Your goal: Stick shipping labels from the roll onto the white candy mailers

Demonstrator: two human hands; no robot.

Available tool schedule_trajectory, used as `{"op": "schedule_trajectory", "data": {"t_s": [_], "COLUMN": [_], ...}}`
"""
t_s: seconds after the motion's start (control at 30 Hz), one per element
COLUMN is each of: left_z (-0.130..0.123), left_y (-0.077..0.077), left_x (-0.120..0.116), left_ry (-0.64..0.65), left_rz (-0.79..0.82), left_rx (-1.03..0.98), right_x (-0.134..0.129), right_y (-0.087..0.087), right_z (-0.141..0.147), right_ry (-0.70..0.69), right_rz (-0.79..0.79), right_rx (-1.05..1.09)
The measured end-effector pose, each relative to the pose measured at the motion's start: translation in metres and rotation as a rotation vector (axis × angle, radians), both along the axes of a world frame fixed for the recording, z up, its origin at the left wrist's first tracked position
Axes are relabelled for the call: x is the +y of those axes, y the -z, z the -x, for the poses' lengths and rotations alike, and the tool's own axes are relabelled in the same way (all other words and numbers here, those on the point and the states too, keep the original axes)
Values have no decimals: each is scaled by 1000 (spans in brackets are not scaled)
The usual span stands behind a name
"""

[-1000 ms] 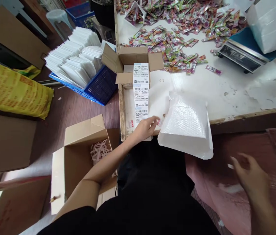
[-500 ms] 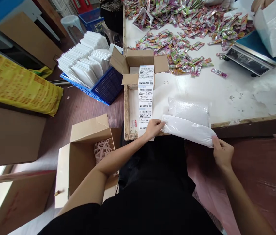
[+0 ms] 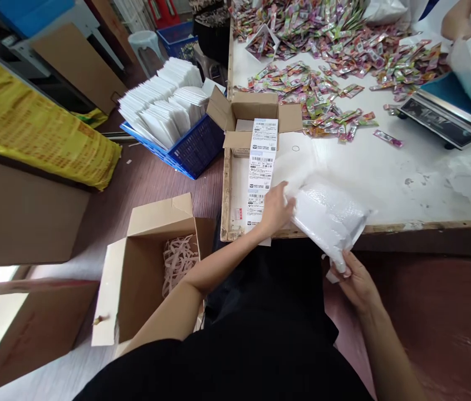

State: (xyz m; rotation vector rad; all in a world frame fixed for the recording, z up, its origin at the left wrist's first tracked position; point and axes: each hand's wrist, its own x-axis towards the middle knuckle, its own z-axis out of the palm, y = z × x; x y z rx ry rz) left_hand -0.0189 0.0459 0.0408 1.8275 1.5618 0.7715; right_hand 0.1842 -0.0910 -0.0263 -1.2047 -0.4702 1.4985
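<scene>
A white padded mailer [image 3: 327, 214] lies tilted across the front edge of the table, its surface bubbly and partly smeared by motion. My left hand [image 3: 277, 207] is closed on its left edge, beside a strip of printed shipping labels [image 3: 261, 167]. At the near right corner, my right hand [image 3: 358, 283] pinches the mailer from below. A small white flap or strip sticks out beside those fingers; I cannot tell which it is. The labels run from an open carton [image 3: 254, 99] down to the table's front edge.
Many small colourful packets [image 3: 335, 33] cover the far side of the table [image 3: 348, 161]. A scale [image 3: 444, 120] stands at right, with a person's hand [image 3: 459, 22] beyond it. On the left, a blue basket [image 3: 191, 147] holds white mailers, and an open cardboard box [image 3: 139, 284] contains paper strips.
The mailer has turned, its right end coming nearer to me, and its folded edge now lies pressed down. My right hand has moved left and nearer my body. The view has shifted slightly.
</scene>
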Motion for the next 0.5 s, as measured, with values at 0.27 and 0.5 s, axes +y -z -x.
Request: {"op": "schedule_trajectory", "data": {"t_s": [0.27,0.5], "left_z": [-30,45], "left_y": [5,-10], "left_x": [-76,-37], "left_ry": [638,223], "left_rz": [-267,-157], "left_rx": [360,-84], "right_x": [-8,-7], "right_y": [15,-7], "right_z": [83,88], "right_ry": [39,-192], "right_rz": [17,96], "right_rx": [163,156]}}
